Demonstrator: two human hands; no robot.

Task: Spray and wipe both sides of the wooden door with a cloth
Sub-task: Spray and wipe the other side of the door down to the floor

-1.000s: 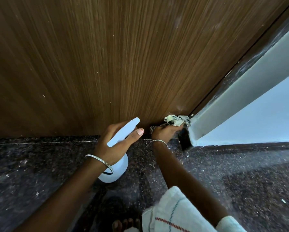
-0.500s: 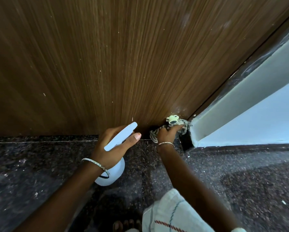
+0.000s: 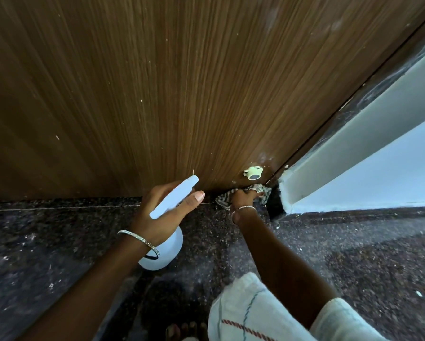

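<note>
Your right hand (image 3: 243, 197) is curled over the striped cloth (image 3: 223, 200), bunching it against the very bottom edge of the wooden door (image 3: 157, 94), where door and floor (image 3: 354, 254) meet. The cloth sticks out on both sides of your knuckles, and its right end reaches almost to the dark gap beside the pale wall (image 3: 378, 173). A small cream door stopper (image 3: 252, 173) sits on the door just above that hand, apart from the cloth.

Your left hand (image 3: 162, 212) is wrapped round the neck of the white spray bottle (image 3: 167, 249), thumb laid along the trigger head. The nozzle points up at the lower door, near it but apart, and well left of the cloth. You hold the bottle's body above the speckled floor. A thin bangle (image 3: 137, 238) circles your left wrist.
</note>
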